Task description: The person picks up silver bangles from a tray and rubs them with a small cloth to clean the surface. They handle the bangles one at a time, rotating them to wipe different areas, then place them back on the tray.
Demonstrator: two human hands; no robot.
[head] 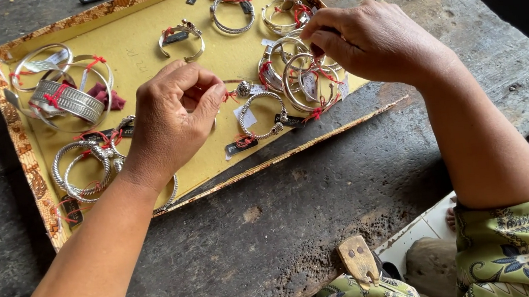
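Floral sleeve [528, 244], hands pinching bangles [303, 78], tray [134, 57]

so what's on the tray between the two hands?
Head view: between left hand and right hand lie a twisted silver bangle and small tags on the tray.

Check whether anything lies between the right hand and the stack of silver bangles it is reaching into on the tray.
Nothing visible does. The right hand already has its fingertips down at the stack of silver bangles on the yellow tray; only the bangles' own red strings and tags lie around them.
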